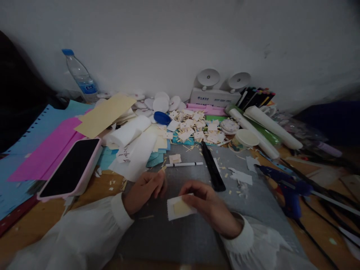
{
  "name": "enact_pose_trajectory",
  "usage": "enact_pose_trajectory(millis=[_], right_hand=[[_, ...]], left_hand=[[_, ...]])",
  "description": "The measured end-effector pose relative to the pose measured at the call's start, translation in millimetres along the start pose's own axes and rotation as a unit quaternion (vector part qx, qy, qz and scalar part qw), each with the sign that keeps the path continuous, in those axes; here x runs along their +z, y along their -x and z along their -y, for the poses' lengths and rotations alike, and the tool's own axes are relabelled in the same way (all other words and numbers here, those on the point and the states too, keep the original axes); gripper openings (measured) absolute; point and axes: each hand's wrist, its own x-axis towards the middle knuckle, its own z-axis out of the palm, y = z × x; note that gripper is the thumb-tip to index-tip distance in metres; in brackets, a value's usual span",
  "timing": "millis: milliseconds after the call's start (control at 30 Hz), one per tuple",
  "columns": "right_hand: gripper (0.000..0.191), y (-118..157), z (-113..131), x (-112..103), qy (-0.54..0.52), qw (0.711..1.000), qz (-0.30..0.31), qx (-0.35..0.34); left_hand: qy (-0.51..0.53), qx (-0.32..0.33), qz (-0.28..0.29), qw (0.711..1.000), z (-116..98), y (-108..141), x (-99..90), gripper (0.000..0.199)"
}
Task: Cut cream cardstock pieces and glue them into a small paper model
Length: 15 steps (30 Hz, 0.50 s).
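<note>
A small white paper rectangle with a notched edge [170,212], bearing a pale-yellow rectangular patch [179,207], is pinched between thumb and fingers of the right hand [204,204]. It is probably best gripped by its rim, with the patch pressed lightly. Just to its left, the left hand [146,189] is curled and blurred; whether anything is held cannot be told. Beyond both hands, a slim white pen with black bands [184,164] and a long black tapered tool [213,168] are best left untouched.
</note>
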Motion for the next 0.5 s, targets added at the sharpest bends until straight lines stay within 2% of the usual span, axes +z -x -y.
enact_pose_trajectory(millis=[67, 133, 267, 500], right_hand=[[0.018, -0.2, -0.1, 0.1, 0.001, 1.000, 0.001, -0.002], [0.019, -0.8, -0.1, 0.0, 0.007, 1.000, -0.002, -0.005], [0.020, -3.5, -0.5, 0.0, 0.016, 1.000, -0.019, -0.016], [0.021, -6.6, 0.5, 1.8, 0.053, 0.995, -0.059, -0.063]], left_hand=[[-0.002, 0.021, -0.024, 0.999, -2.8, -1.1, 0.1, 0.039], [0.000, -0.001, -0.034, 0.999, -5.7, -2.1, 0.7, 0.023], [0.016, -0.071, 0.003, 0.997, -7.8, -1.7, 2.2, 0.027], [0.011, -0.045, 0.059, 0.997, -3.5, 1.7, 4.3, 0.023]])
